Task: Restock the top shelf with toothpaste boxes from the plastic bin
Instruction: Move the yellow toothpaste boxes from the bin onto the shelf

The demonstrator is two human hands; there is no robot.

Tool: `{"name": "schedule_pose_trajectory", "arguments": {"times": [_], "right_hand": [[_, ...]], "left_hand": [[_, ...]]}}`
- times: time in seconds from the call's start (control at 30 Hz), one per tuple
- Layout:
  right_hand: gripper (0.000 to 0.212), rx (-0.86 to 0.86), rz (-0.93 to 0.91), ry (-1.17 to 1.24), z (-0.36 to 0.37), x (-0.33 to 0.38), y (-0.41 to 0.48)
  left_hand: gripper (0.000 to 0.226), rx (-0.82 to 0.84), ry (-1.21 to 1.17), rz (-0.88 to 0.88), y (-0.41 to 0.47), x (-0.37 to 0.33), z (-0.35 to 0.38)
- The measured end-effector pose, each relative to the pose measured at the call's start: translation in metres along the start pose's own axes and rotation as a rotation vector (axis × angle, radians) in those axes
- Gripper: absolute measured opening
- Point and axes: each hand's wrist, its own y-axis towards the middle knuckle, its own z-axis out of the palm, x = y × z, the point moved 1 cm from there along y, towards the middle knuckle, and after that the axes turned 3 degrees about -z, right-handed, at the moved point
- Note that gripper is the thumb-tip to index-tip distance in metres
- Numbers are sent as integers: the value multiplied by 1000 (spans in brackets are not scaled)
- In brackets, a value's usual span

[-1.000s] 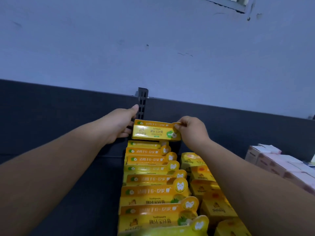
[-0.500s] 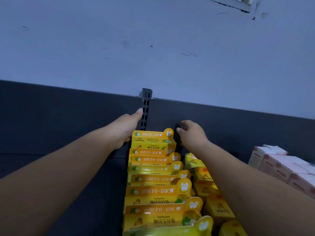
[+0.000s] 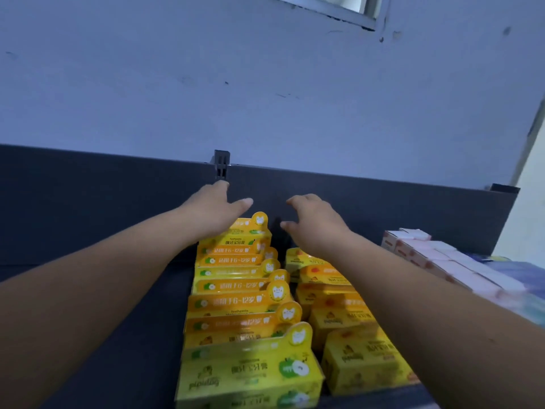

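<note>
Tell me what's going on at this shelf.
A person is stocking the shelf with yellow toothpaste boxes. Both hands are open and empty. The left hand is over the rear box of the left row, and the right hand is just beside it. A second row sits to the right, with pink boxes farther right.
</note>
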Motion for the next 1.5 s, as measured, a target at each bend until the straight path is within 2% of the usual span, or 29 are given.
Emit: {"name": "schedule_pose_trajectory", "arguments": {"times": [0.13,0.23,0.57,0.97,1.23,1.5], "right_hand": [[45,-85,-54,-290,-32,-15,-28],[45,-146,-55,-367,-58,-33,-55],[49,-171,84,-423,-151,-134,-183],[57,-81,343,-507,-203,-277,-365],[56,-28,519,-498,-200,-355,-458],[52,103,660,-412,-147,-401,-521]], "left_hand": [[78,-123,478,189,-20,-29,-1],[76,-189,614,283,-40,-56,5],[80,-166,477,449,-135,-195,69],[85,25,402,683,-249,-341,212],[83,185,363,796,-302,-391,310],[72,372,350,876,-326,-389,411]]}}
